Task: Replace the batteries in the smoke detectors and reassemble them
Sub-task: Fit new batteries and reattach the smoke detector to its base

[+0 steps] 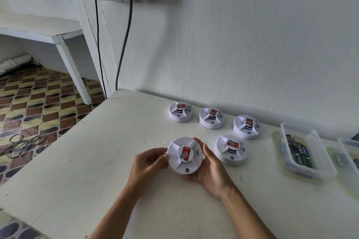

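— Where was the smoke detector (185,155) at that point?

— Lifted just above the table (108,153), near its front middle, cradled between both hands. The left hand (150,161) had its fingers curled round the left rim, thumb on top. The right hand (210,169) cupped the right and lower edge, fingers wrapped underneath. Both were clamped on it.

— How did you judge it would handle?

— Light, I thought: a hollow shell of stiff white moulded plastic. Smooth and slightly glossy, so a bit slippery. The rim was the place to hold, one hand gripping each half, since it probably twists apart. The raised centre cap with its red sticker and the thin ribs looked like the weaker parts, so I would not have pressed there.

— And its shape?

— A round, shallow dome, ribs running out from the centre, slotted vents beneath the cap, a small grey button near the lower edge.

— Around it?

— Four other detectors (230,150) of the same kind sat face up toward the wall. To the right, a clear plastic tray (318,163) held dark cylindrical batteries (298,151). The tabletop was matt, painted and scuffed.
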Demonstrator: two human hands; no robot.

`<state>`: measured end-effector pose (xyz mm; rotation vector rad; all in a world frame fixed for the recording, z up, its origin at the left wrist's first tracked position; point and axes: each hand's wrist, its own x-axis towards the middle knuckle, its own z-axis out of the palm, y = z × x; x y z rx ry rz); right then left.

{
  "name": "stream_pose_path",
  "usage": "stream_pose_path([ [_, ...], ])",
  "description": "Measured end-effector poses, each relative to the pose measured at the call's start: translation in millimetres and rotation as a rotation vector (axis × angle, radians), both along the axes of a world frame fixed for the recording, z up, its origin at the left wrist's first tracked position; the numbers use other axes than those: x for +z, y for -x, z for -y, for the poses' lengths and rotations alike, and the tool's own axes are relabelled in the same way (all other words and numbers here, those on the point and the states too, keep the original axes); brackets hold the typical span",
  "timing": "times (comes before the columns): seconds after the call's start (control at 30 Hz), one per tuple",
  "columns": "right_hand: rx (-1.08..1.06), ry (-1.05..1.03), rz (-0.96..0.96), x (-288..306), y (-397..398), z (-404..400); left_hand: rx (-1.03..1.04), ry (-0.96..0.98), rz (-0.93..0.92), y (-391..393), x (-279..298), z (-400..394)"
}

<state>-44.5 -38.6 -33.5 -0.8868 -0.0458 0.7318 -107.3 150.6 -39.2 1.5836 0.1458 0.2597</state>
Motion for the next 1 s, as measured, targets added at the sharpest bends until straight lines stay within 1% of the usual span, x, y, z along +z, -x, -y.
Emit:
stream_pose_path([
  [0.37, 0.004, 0.012, 0.027, 1.6, 0.7, 0.4, -0.013, -0.02, 0.015, 0.2, -0.5, -0.7],
  [0.63, -0.002, 0.032, 0.034, 1.1, 0.5, 0.3, 0.001, 0.026, 0.002, -1.5, -3.4, -1.3],
  [1.0, 0.008, 0.028, 0.052, -1.9, -0.8, 0.6, -0.016, 0.009, 0.004, -1.9, -3.9, -2.5],
])
